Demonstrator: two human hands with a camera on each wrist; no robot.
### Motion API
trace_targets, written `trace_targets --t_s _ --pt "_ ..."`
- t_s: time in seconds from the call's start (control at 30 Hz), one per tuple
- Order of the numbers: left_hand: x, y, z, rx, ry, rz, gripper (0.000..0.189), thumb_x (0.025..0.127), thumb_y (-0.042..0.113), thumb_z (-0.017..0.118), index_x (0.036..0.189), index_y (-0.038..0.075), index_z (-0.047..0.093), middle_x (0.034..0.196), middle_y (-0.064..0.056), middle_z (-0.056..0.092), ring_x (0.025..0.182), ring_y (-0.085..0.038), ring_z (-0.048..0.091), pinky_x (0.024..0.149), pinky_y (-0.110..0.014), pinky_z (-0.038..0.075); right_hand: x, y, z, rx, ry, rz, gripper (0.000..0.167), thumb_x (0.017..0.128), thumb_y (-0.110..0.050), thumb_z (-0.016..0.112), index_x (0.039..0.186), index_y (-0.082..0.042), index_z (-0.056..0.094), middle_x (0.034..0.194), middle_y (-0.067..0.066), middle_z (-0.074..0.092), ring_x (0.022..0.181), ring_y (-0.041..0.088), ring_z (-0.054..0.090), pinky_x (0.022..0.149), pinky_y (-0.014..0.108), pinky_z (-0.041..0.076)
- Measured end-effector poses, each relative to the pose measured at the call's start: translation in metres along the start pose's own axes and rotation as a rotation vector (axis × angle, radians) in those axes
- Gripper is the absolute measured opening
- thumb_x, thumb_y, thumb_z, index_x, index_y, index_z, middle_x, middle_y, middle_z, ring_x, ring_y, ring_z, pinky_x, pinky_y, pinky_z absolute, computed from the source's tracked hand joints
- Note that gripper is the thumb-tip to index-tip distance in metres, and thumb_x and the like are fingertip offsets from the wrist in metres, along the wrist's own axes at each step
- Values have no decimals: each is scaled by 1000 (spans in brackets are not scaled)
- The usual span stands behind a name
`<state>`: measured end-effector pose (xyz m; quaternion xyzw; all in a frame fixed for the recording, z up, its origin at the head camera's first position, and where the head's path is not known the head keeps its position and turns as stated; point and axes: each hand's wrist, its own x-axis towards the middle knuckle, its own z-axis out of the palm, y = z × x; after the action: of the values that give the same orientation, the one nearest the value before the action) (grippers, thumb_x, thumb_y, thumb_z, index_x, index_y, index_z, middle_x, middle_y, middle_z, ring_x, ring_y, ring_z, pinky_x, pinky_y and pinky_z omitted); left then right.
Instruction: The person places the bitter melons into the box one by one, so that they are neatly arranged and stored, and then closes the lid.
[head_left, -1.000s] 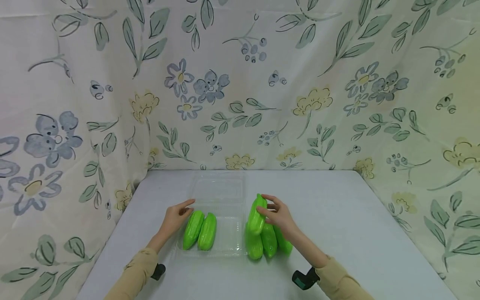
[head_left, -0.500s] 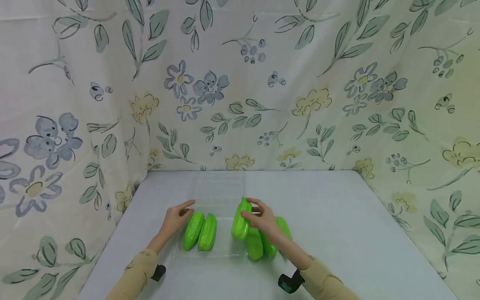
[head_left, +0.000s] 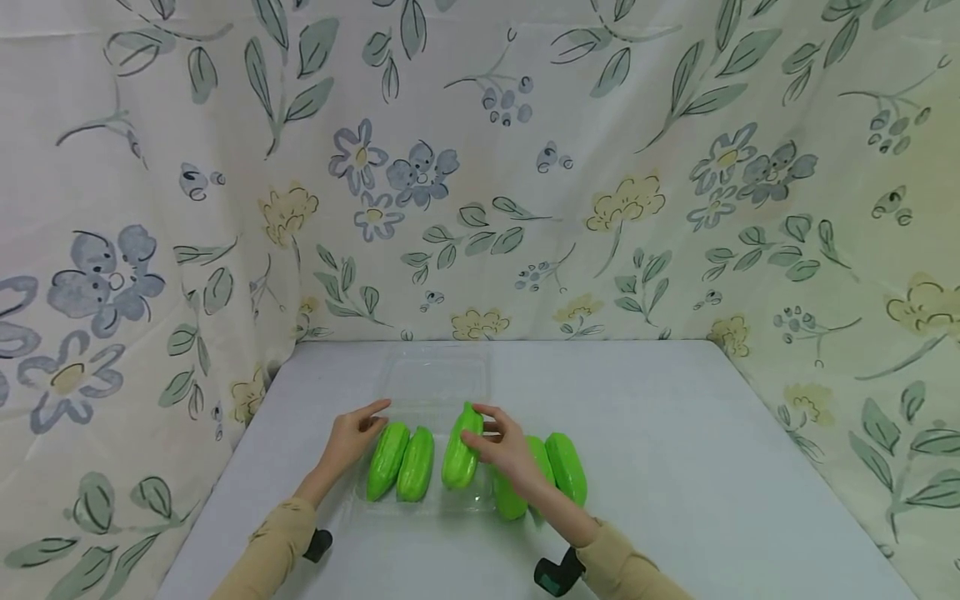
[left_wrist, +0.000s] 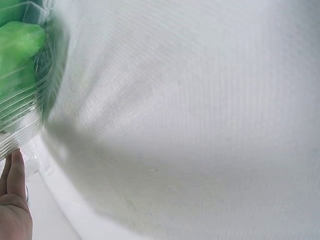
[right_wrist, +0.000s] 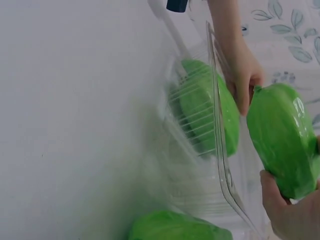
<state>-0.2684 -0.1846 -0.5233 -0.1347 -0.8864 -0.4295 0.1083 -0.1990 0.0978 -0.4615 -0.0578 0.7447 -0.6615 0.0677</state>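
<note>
My right hand grips a plump, ridged green cucumber-like vegetable with a short stem nub. It is held tilted over the right half of a clear plastic box. Two similar vegetables, a left one and one beside it, lie in the box's left half. At the far left corner of the box, my left hand touches the rim; in the left wrist view its straight fingers meet the box wall. The right wrist view shows the held vegetable above the box rim.
Several more green vegetables lie on the white table right of the box, partly behind the right forearm. The clear lid lies opened back behind the box. Floral cloth hangs behind the table and at its sides.
My right hand has carried the green vegetable leftward and slightly lower, from above the others on the right to over the box. My left hand has stayed at the box's corner.
</note>
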Motion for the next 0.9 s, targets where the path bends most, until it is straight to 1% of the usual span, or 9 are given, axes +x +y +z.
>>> trace_targets --t_s 0.03,0.13,0.27,0.37,0.47,0.57,0.7,0.8,0.9 --pt "0 0 0 -5 2 4 35 89 8 65 125 6 63 90 -13 73 66 -6 55 55 -20 40 1 1 1 4 4 -2 57 89 -27 67 139 -10 46 126 25 54 106 28 61 77 35 55" --pt "0 1 0 -14 7 7 35 89 7 65 124 6 63 92 -14 72 67 -7 56 55 -20 40 1 1 5 -4 20 -20 56 89 -24 67 139 -8 45 125 26 54 104 28 61 76 35 55" --pt "0 2 -1 -17 8 6 35 89 8 65 124 7 63 82 -11 71 65 -7 53 54 -20 40 3 5 10 -42 46 -56 55 88 -21 68 137 -8 48 122 26 55 102 31 62 75 34 55" --pt "0 3 -1 -18 7 4 35 89 8 65 125 7 63 75 -8 69 64 -7 52 53 -20 39 4 9 15 -77 64 -90 54 87 -22 70 135 -9 50 121 26 57 102 34 61 75 33 54" --pt "0 3 -1 -15 7 2 35 89 8 65 125 7 63 73 -8 68 63 -7 51 53 -20 39 4 12 19 -118 74 -125 53 86 -22 70 134 -10 51 120 24 58 103 36 60 75 32 54" --pt "0 3 0 -12 6 4 35 89 8 65 124 7 63 79 -10 70 65 -7 52 54 -20 39 4 14 22 -144 82 -162 52 86 -22 70 133 -9 51 119 23 59 103 37 60 73 32 54" --pt "0 2 0 -17 8 9 35 89 7 65 124 6 63 85 -12 72 65 -6 53 54 -20 39 4 16 25 -153 90 -175 51 86 -22 70 133 -10 52 118 21 59 102 37 59 72 32 53" --pt "0 1 1 -16 9 14 35 89 7 66 124 6 63 81 -12 71 64 -5 52 53 -20 39 5 19 28 -158 92 -164 51 86 -23 70 132 -10 52 118 20 59 103 37 59 72 29 53" --pt "0 0 1 -15 12 17 35 89 8 66 124 6 63 82 -12 72 64 -5 52 53 -20 39 7 22 31 -166 93 -159 51 86 -23 70 132 -10 52 117 19 59 103 36 58 72 28 52"
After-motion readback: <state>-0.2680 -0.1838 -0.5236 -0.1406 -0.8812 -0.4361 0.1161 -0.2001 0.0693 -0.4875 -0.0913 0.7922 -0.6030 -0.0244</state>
